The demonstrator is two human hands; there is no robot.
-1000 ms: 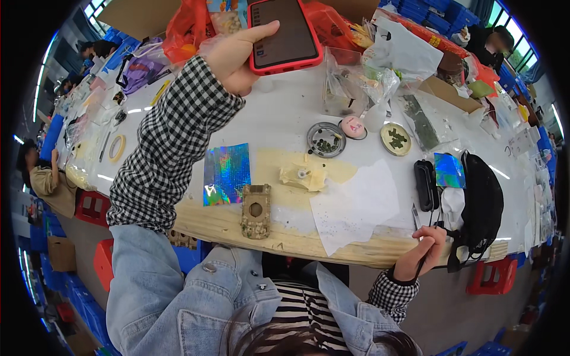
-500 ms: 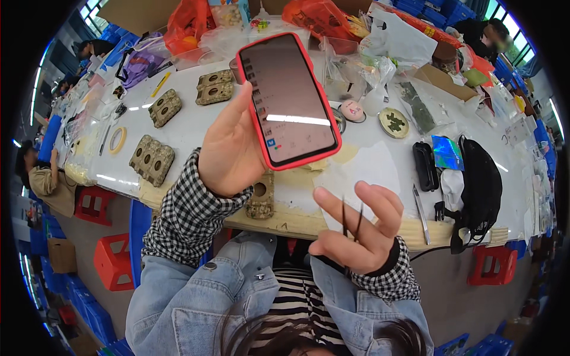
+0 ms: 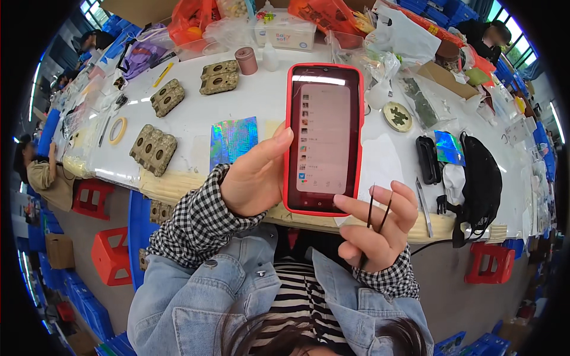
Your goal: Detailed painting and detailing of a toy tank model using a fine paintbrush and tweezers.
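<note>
My left hand [image 3: 256, 172] grips a smartphone [image 3: 322, 136] in a red case along its left side, the thumb at its edge. Its lit screen has a pale list with small pictures on it. My right hand [image 3: 380, 231] holds dark tweezers [image 3: 370, 210] among its fingers, with the tips pointing up and apart. The right index finger reaches to the phone's lower right corner; I cannot tell whether it touches. Beside the left hand, a shiny holographic sheet [image 3: 233, 140] lies on the table.
Camouflage-patterned blocks with round openings [image 3: 153, 149] lie at the left, near a tape roll [image 3: 117, 130]. A pink canister [image 3: 246, 61] stands behind. Right of the phone are a round tin [image 3: 397, 116], a metal pen-like tool [image 3: 424, 207] and a black bag [image 3: 481, 184]. A red stool [image 3: 111, 256] stands below.
The phone has moved right and down and turned upright, and its screen looks brighter. My right index finger is now near its lower corner. The holographic sheet and canister now show more fully.
</note>
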